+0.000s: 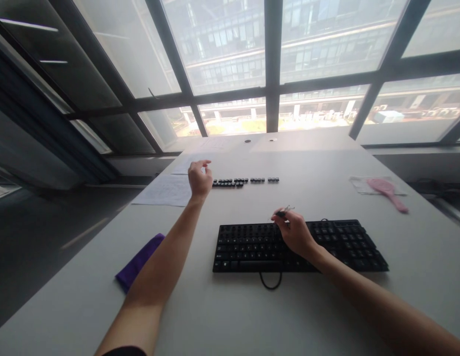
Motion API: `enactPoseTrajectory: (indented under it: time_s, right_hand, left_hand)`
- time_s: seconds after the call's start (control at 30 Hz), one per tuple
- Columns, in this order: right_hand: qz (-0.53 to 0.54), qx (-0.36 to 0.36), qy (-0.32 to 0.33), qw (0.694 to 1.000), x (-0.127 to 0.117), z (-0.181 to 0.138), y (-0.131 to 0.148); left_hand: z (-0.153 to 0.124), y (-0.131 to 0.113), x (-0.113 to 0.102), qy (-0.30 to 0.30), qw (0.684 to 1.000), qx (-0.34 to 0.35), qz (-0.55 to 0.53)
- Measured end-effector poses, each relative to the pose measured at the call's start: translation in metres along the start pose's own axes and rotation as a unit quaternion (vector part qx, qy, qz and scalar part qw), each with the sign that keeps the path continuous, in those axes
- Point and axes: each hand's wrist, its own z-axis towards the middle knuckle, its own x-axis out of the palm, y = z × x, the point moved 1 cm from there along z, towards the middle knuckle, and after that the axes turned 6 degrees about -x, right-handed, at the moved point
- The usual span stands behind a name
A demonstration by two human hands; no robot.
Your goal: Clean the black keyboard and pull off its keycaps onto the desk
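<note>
My left hand [200, 178] hovers by the left end of a double line of loose black keycaps [257, 180]. Its forefinger points out to the right, apart from the thumb, and nothing shows between them. In my right hand [294, 230] is a small keycap puller [280, 213], black in the middle with thin wire ends, pinched between thumb and fingers. That hand is over the top edge of a black keyboard [248, 248], hiding part of its middle keys. Along the keyboard's upper left, the rows look lower and darker than the capped keys below.
White paper sheets [163, 190] lie beyond my left forearm. A folded purple cloth [141, 262] is partly under that arm. At right, a pink hairbrush [386, 190] rests on a pale packet [357, 185]. The keyboard's cable [270, 288] loops out in front. Windows stand behind the white table [307, 158].
</note>
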Motion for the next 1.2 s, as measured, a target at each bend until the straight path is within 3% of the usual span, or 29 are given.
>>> enactPoseTrajectory:
  time_s: [0.1,0.2,0.33,0.47,0.6,0.87,1.2]
  right_hand:
    - [0.004,-0.001,-0.002,1.000,0.000,0.000,0.001]
    - [0.010,-0.002,-0.007,1.000,-0.001,0.002,0.002]
    - [0.045,0.014,-0.042,0.998,-0.003,0.004,0.000]
    - [0.066,0.038,-0.062,0.995,-0.005,0.009,-0.004]
    - [0.070,0.034,-0.044,0.996,-0.011,0.013,-0.004]
    - [0.090,0.069,0.035,0.993,-0.025,0.008,-0.002]
    - [0.027,-0.022,0.152,0.988,-0.017,0.003,0.009]
  left_hand:
    - [-0.005,-0.020,-0.026,0.026,0.999,0.003,-0.047]
    - [-0.038,-0.049,-0.044,0.157,0.984,0.013,-0.084]
    - [-0.101,-0.086,-0.054,0.339,0.936,0.044,-0.080]
    - [-0.147,-0.107,-0.051,0.432,0.897,0.055,-0.081]
    - [-0.164,-0.112,-0.044,0.448,0.887,0.049,-0.099]
    - [-0.178,-0.109,-0.034,0.412,0.906,0.057,-0.079]
    - [-0.178,-0.102,-0.035,0.398,0.912,0.079,-0.055]
